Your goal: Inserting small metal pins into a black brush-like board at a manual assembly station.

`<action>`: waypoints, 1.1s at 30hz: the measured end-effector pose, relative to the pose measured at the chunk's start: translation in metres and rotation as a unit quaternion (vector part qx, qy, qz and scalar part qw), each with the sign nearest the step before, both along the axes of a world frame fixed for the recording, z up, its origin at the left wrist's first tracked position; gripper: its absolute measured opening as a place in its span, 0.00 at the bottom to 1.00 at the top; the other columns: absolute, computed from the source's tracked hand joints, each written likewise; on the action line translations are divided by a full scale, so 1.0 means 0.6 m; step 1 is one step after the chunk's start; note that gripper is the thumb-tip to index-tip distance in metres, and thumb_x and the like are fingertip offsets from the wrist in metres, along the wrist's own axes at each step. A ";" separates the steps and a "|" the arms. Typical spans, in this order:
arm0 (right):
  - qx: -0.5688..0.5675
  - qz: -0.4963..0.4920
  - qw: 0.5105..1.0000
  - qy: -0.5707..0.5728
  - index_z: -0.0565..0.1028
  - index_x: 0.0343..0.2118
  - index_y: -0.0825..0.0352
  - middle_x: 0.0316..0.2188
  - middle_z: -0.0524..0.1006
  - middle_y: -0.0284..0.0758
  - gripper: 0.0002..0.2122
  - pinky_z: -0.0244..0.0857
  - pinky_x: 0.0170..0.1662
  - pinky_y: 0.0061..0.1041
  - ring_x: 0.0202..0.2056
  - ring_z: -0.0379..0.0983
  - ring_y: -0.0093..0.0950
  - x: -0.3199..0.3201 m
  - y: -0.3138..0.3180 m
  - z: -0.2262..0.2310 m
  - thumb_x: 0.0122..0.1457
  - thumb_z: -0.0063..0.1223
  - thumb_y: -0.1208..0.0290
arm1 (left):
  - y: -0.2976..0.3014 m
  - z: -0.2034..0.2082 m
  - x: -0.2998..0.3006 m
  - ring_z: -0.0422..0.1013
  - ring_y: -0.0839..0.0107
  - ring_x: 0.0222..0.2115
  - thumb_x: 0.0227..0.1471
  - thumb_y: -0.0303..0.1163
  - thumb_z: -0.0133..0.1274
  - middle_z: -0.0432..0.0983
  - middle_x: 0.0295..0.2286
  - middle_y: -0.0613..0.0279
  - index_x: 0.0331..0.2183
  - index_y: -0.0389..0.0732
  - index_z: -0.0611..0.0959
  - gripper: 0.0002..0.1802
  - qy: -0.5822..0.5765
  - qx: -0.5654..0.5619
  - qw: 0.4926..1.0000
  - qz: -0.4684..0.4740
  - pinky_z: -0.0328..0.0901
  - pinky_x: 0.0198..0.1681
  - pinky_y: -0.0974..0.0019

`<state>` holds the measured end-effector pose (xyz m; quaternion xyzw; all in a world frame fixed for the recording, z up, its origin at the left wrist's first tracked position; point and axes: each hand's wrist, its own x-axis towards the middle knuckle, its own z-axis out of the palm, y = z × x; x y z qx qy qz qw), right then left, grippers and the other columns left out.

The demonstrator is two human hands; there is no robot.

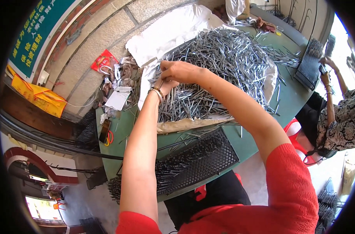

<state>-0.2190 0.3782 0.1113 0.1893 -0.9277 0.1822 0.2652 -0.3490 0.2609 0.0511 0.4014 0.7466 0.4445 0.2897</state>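
Hundreds of thin grey metal pins (228,58) lie heaped on white cloth (173,29) over the green bench (290,101), largest thing here; a careless pull could send them sliding off its edge. Nearer the person, the black perforated metal tray (201,160), partly filled with pins, overhangs the bench edge and might tip if knocked by a forearm. Both hands meet above the heap: the left hand (164,84) pinches a few pins, the right hand (177,71) is curled on the same bunch, whose sharp ends could prick fingers.
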 end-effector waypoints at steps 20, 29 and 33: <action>-0.762 -0.211 0.602 -0.113 0.75 0.43 0.66 0.34 0.78 0.43 0.24 0.67 0.42 0.30 0.38 0.75 0.37 -0.054 -0.015 -0.148 0.56 0.48 0.47 | 0.011 0.056 0.010 0.69 0.69 0.25 0.41 0.26 0.59 0.74 0.29 0.59 0.34 0.31 0.76 0.15 -0.227 0.337 0.878 0.252 0.66 0.31 0.62; -0.954 0.077 0.286 0.049 0.72 0.41 0.67 0.38 0.76 0.37 0.21 0.64 0.48 0.37 0.39 0.71 0.33 -0.084 -0.041 -0.151 0.64 0.36 0.51 | 0.070 0.028 0.107 0.71 0.70 0.24 0.45 0.26 0.58 0.75 0.25 0.58 0.32 0.32 0.76 0.11 -0.175 0.424 0.859 0.227 0.68 0.31 0.66; -0.944 -0.023 0.319 -0.078 0.63 0.56 0.67 0.58 0.63 0.38 0.28 0.47 0.61 0.41 0.57 0.58 0.34 -0.054 -0.089 -0.121 0.65 0.27 0.47 | 0.009 0.030 0.054 0.72 0.69 0.23 0.44 0.26 0.57 0.73 0.23 0.59 0.30 0.34 0.76 0.09 -0.201 0.410 0.833 0.312 0.68 0.28 0.66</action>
